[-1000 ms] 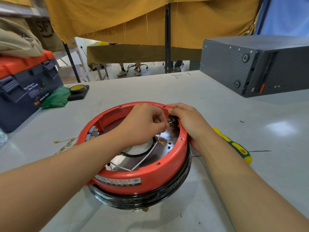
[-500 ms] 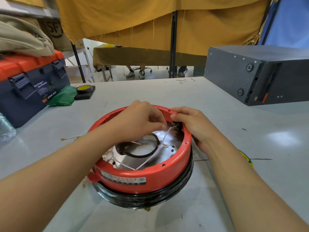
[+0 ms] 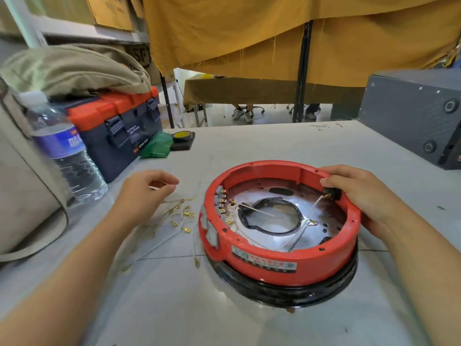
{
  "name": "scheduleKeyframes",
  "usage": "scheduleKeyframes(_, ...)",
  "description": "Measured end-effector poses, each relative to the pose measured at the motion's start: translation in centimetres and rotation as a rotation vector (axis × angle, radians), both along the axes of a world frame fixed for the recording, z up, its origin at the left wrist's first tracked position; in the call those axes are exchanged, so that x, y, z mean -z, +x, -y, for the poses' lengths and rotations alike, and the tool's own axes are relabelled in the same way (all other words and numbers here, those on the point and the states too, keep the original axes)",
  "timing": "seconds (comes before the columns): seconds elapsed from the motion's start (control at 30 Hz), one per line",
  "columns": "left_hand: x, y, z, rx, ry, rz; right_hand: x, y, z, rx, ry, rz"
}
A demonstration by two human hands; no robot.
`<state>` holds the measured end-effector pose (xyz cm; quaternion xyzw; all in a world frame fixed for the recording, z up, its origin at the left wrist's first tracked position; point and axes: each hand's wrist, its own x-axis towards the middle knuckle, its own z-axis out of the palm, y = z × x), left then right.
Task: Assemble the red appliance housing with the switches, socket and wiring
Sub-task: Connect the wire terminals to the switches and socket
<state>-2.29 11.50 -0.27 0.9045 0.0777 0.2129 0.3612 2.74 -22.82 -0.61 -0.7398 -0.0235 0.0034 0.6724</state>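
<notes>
Resting on the grey table [image 3: 249,320], the red housing [image 3: 279,255] sits open side up on a black ring [image 3: 287,294]. The right hand [image 3: 361,193] grips its far right rim, thumb beside a black socket [image 3: 333,193]. The left hand [image 3: 142,191], fingers loosely curled, pinches a thin wire above loose wires with brass terminals [image 3: 182,216]. Beyond stand a water bottle [image 3: 64,156] and toolbox [image 3: 119,128].
</notes>
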Motion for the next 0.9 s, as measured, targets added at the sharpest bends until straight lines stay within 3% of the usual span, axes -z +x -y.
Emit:
scheduleKeyframes(0.1,2.1,-0.1,-0.8,-0.025,0.006,-0.053,0.1,0.0,-0.1,-0.001,-0.003,0.007)
scheduleKeyframes(0.33,3.1,0.5,-1.4,0.092,0.294,-0.207,-0.1,-0.2,-0.2,0.003,0.005,-0.003)
scheduleKeyframes(0.67,3.1,-0.1,-2.4,-0.1,0.244,-0.096,0.1,0.0,-0.2,0.003,0.004,-0.018)
scheduleKeyframes(0.9,3.2,0.2,-2.3,-0.094,0.285,-0.072,0.2,0.2,0.0,-0.004,0.012,-0.016)
